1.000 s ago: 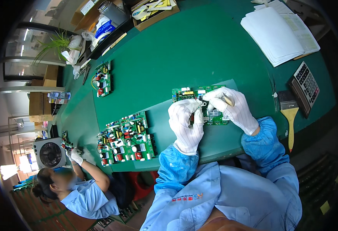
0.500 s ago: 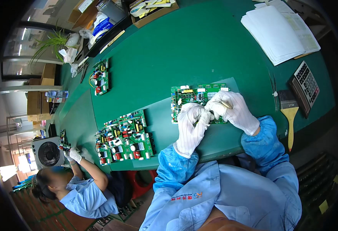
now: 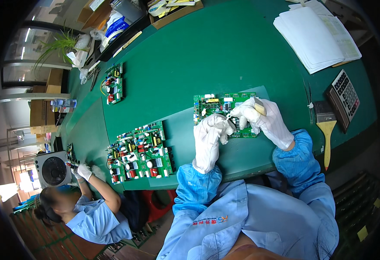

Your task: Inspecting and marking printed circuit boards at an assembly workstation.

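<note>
A green circuit board (image 3: pixel 201 104) crowded with small components lies on a pale green mat (image 3: pixel 177 125) in front of me. Over its lower middle, my left hand (image 3: pixel 210 134), in a white striped glove, has its fingers pinched together; whatever is in them is hidden. My right hand (image 3: pixel 261 118), gloved alike, is closed above the board's right side. A short beige-and-grey piece (image 3: pixel 260 107) of unclear kind sticks out between its thumb and fingers. The two hands' fingertips nearly meet, with a small whitish bit between them.
Several populated circuit boards (image 3: pixel 140 151) sit together left of my hands; another board (image 3: pixel 113 84) lies farther off. To the right are a brush (image 3: pixel 326 130), a calculator (image 3: pixel 346 95) and stacked papers (image 3: pixel 309 39). A co-worker (image 3: pixel 90 208) handles a board beside a fan (image 3: pixel 53 169).
My left hand has shifted slightly left and its fingers have curled in. My right hand has turned and risen a little, showing more of the beige-and-grey piece.
</note>
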`<action>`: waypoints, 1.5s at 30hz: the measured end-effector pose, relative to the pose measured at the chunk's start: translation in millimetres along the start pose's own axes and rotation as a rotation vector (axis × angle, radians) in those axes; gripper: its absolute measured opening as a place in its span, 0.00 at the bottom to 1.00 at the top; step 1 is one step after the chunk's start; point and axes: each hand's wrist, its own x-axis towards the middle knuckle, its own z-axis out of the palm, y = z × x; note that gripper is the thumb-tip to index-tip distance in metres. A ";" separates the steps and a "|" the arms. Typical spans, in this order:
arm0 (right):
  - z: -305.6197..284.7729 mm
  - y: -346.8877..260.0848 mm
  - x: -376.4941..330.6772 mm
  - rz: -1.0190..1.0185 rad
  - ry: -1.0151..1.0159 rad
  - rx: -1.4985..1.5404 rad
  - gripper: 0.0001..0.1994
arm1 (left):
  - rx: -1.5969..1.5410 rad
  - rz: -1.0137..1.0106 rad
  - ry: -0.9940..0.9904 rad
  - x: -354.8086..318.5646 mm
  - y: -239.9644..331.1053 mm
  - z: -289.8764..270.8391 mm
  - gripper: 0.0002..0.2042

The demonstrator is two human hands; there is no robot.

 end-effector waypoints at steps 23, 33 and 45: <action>-38.9 26.9 21.3 0.163 0.264 -0.240 0.23 | -0.247 0.059 0.036 29.9 -40.3 -74.8 0.18; -37.6 30.9 21.4 0.065 0.360 -0.079 0.20 | -0.510 -0.059 -0.013 20.4 -18.2 -52.9 0.16; -32.8 25.9 20.1 0.031 0.375 -0.115 0.20 | -0.499 -0.074 -0.018 18.4 -16.5 -51.9 0.16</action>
